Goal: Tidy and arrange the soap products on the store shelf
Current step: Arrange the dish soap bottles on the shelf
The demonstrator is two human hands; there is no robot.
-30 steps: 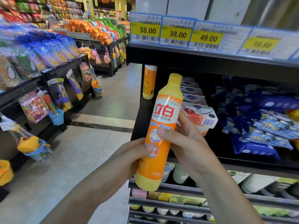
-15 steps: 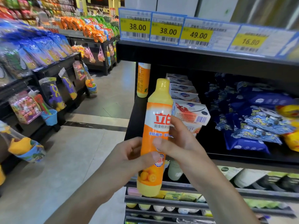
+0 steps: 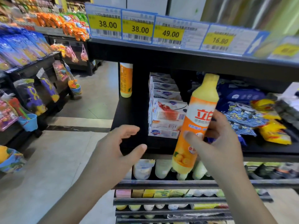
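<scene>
The right hand (image 3: 216, 143) has its grip clamped on the orange dish-soap bottle (image 3: 196, 125), thumb across the front of the label and fingers wrapped behind it. The bottle is tilted, cap leaning up and away from the grip toward the underside of the upper shelf board (image 3: 186, 62), while its base hangs in front of the shelf edge (image 3: 267, 155), not yet over the shelf surface. The left hand (image 3: 116, 151) holds nothing: its grip is apart, fingers loosely spread, off to the far side of the bottle from the right hand and clear of it.

Just behind and beside the bottle stands a stack of boxed soap bars (image 3: 166, 110). Beyond those, farther from the grip, a second orange bottle (image 3: 126, 81) stands upright at the shelf's end. On the other side lie loose blue and yellow packets (image 3: 252, 117).

The main risk, as I judge it, is clearance. The cap sits very close to the upper board, so pushing the bottle in at this tilt could knock the cap and twist the bottle in a one-handed hold. Swinging it toward the matching bottle could clip the boxes and topple the stack. The base is over open floor, so a slip now would drop it.
</scene>
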